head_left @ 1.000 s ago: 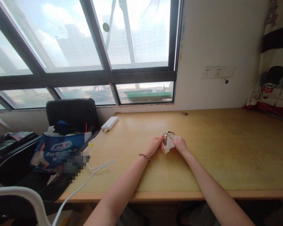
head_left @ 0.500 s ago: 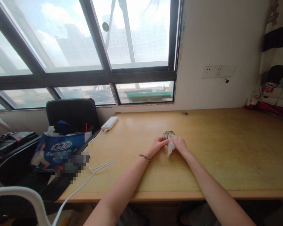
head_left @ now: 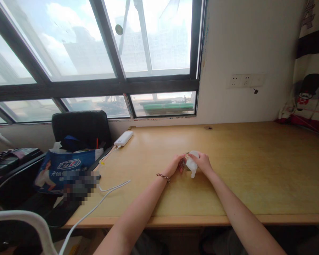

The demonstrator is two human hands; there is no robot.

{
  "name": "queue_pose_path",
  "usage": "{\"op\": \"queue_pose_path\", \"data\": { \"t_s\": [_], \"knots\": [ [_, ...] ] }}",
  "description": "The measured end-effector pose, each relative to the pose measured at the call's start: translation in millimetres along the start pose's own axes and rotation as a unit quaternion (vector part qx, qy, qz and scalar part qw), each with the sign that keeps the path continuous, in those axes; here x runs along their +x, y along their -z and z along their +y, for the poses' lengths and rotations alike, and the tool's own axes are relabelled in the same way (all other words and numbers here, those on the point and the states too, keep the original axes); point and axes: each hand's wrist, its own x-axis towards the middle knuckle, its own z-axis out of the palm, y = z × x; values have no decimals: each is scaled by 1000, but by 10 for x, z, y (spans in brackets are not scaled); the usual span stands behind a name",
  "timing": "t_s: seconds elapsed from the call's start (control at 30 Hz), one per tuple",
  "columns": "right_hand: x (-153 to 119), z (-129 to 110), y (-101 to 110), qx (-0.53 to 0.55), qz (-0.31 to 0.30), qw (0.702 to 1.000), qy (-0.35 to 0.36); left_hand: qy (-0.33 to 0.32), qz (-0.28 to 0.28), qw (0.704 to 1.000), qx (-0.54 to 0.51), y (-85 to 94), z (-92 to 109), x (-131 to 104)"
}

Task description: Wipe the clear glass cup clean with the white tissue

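So everything's happening around the middle of this wide, yellowish wooden desk (head_left: 250, 177), a bit back from its near edge. The left hand (head_left: 177, 163) has its fingers curled round a small, shiny, brownish see-through object (head_left: 184, 165), and the right hand (head_left: 203, 162) has a thin, white, crumpled sheet (head_left: 192, 168) pinned under its thumb and laid against the object's side. My read on the grip: left steadies, right presses, and both hands sit close together over the desk so the object can't slip far

The hands and the sheet cover most of the object, so glass or clear plastic is anyone's guess. The sheet could be tissue or soft cloth, can't tell; it looks matte and floppy, one corner drooping toward the desk's near edge. There's also a twisted brown cord bracelet (head_left: 163, 176) on the left wrist

At the desk's left edge, toward the back, sits a smooth, white, rounded slab, probably a power bank (head_left: 124, 138), likely parked there so its thin white cable (head_left: 89, 211) can drop off that side. Just past the desk's left edge, a blue printed shopping bag (head_left: 69, 166) slumps on a padded black chair (head_left: 79, 124), presumably because the seat makes a handy shelf
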Motion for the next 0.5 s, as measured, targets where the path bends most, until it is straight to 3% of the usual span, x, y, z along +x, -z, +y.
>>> {"op": "queue_pose_path", "data": {
  "t_s": [0.13, 0.27, 0.37, 0.43, 0.5],
  "knots": [
    [47, 91, -26, 61, -32, 990, -119, -26, -23, 999, -7, -10, 15, -10],
    [45, 156, -89, 177, -82, 956, -218, -56, -32, 998, -14, -37, 78, -43],
    [28, 165, -128, 239, -102, 940, -219, -66, -37, 997, -29, -59, 132, -68],
    [27, 165, -135, 209, -80, 956, -190, -69, -51, 996, -34, -72, 163, -72],
    [35, 166, -124, 115, -18, 983, -143, -69, -63, 995, -38, -83, 185, -63]
  ]
}}
